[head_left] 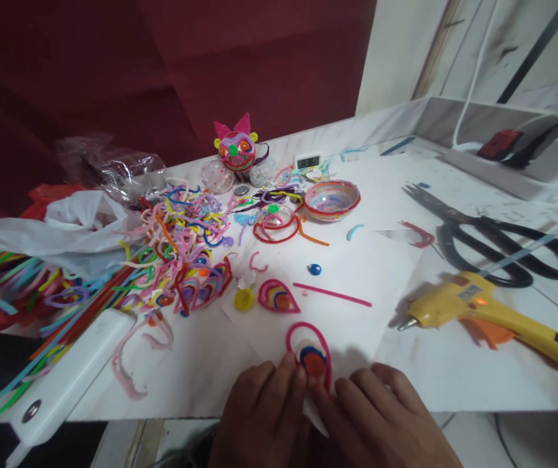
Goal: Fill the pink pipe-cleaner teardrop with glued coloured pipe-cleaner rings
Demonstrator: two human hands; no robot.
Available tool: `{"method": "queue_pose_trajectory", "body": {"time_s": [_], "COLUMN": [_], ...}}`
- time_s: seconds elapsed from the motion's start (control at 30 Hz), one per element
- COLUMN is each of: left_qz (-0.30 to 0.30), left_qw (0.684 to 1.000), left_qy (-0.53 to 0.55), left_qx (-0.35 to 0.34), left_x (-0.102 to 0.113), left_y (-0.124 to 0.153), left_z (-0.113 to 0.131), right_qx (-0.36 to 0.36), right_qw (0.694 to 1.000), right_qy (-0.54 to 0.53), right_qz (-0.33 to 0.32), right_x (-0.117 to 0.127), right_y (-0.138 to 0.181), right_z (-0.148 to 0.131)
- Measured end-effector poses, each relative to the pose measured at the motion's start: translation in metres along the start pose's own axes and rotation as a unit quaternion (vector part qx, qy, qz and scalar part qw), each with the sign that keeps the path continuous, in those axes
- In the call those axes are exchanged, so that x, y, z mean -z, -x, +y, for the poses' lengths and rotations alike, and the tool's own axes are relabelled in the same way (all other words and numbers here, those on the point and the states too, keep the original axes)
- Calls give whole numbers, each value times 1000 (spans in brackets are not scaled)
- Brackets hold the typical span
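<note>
At the table's front edge my left hand (pixel 262 406) and my right hand (pixel 376 409) come together, fingers closed at the near end of a pink pipe-cleaner loop (pixel 310 325). Inside the loop lies an orange disc (pixel 314 365) under a blue arc. My thumbs and the loop's lower tip are partly hidden by my fingers. Just beyond rests a teardrop-shaped pipe-cleaner eye (pixel 279 297) with an orange centre. Near it are a straight pink pipe-cleaner piece (pixel 332 294), a yellow button (pixel 243 299) and a small blue bead-like piece (pixel 314 268).
On the right lie a yellow glue gun (pixel 473 302) with its light on and black-handled scissors (pixel 497 234). Loose pipe cleaners (pixel 186 221) heap up on the left beside a white device (pixel 74 370). A decorated bowl (pixel 332 200) and a cat-eared ball figure (pixel 236 151) stand behind.
</note>
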State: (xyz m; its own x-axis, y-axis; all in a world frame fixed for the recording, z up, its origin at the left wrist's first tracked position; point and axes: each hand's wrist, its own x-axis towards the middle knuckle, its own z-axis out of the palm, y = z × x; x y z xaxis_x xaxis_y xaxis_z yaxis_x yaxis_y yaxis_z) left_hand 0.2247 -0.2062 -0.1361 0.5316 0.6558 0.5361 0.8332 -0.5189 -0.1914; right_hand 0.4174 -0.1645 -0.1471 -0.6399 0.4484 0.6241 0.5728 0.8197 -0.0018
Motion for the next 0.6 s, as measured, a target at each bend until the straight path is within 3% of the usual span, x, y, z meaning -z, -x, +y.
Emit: {"method": "queue_pose_trajectory", "body": {"time_s": [0.23,0.47,0.6], "left_qz": [16,-5,-2], "left_qw": [1000,1000,1000], "left_qy": [5,-6,-11], "left_qx": [-1,-11,-20], "left_x": [0,1,2], "left_y": [-3,3,3], "left_z": [0,0,-1], "right_qx": [-5,9,-20], "right_qw": [1000,1000,999], "right_qy": [5,-9,-2], "right_qz": [20,-15,27], "right_x": [-1,4,-2], "right_y": [-2,-1,-1], "right_z": [0,2,-2]}}
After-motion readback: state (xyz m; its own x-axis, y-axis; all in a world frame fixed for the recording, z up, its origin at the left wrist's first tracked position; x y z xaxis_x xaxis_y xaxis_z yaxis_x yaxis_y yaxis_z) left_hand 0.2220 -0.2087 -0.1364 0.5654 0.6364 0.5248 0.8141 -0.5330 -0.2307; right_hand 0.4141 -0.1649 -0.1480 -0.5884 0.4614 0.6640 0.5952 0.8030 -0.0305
